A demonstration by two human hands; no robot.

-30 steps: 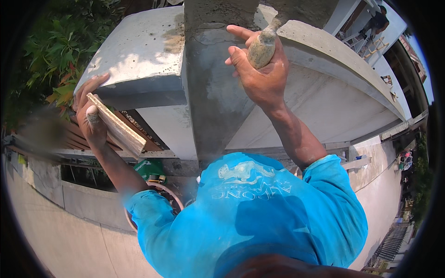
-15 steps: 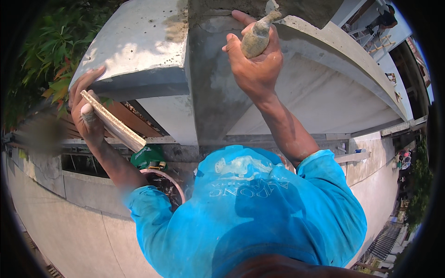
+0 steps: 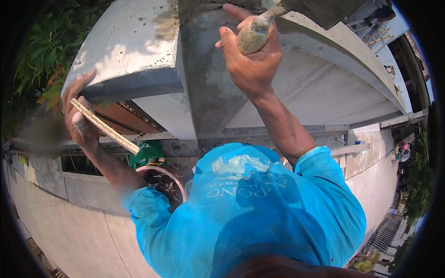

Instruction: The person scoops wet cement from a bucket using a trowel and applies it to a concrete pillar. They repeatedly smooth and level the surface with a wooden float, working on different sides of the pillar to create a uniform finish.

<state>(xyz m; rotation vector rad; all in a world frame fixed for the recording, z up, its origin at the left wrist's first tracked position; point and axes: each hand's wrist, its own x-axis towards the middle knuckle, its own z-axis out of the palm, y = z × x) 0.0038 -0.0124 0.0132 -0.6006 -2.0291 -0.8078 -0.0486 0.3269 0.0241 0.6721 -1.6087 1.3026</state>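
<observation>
My right hand [image 3: 256, 69] is closed around the mortar-crusted handle of a trowel [image 3: 252, 39], with the index finger stretched toward the wall. The trowel's wide grey blade runs to the upper edge, where part of it is cut off. Under it lies damp grey plaster [image 3: 204, 69] on the wall face. My left hand [image 3: 79, 118] grips a thin wooden board [image 3: 106, 127], seen nearly edge-on, its thumb on the near side. Fingertips of that hand rest at the lower corner of a white concrete ledge [image 3: 125, 44].
Leafy branches [image 3: 46, 55] crowd the left side. Below my left forearm stand a pink-rimmed tub [image 3: 178, 180] with dark contents and a green bag [image 3: 147, 155]. A curved concrete ledge [image 3: 343, 51] sweeps to the right. Another person [image 3: 382, 13] is at the far upper right.
The board has turned more edge-on in my left hand. My right hand and the trowel have shifted slightly up and left, with more of the blade showing at the top.
</observation>
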